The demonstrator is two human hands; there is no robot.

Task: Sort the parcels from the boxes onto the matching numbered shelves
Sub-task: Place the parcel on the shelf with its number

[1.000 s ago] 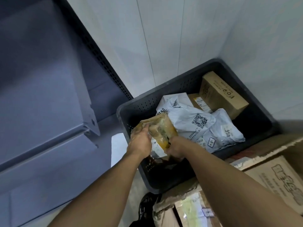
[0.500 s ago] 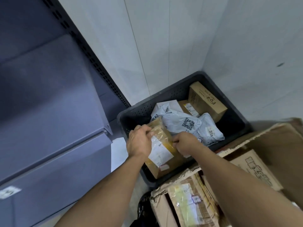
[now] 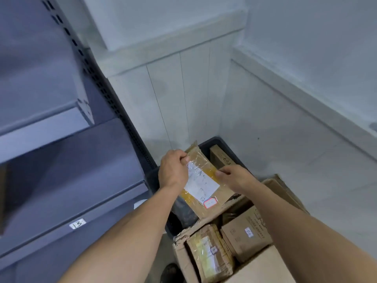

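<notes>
Several grey shelves far left; lower edge carries tag 13. Left hand pinches top-left edge of flat brown parcel, held in air over dark crate. White label faces up, red-bordered sticker at near end. Right hand pinches parcel's right edge. Open cardboard box lower right holds more brown parcels.

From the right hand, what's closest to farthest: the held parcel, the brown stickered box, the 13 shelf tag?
1. held parcel, pinched by the right hand itself.
2. brown stickered box, below it in the cardboard carton.
3. 13 shelf tag, far left on the shelf edge.
</notes>
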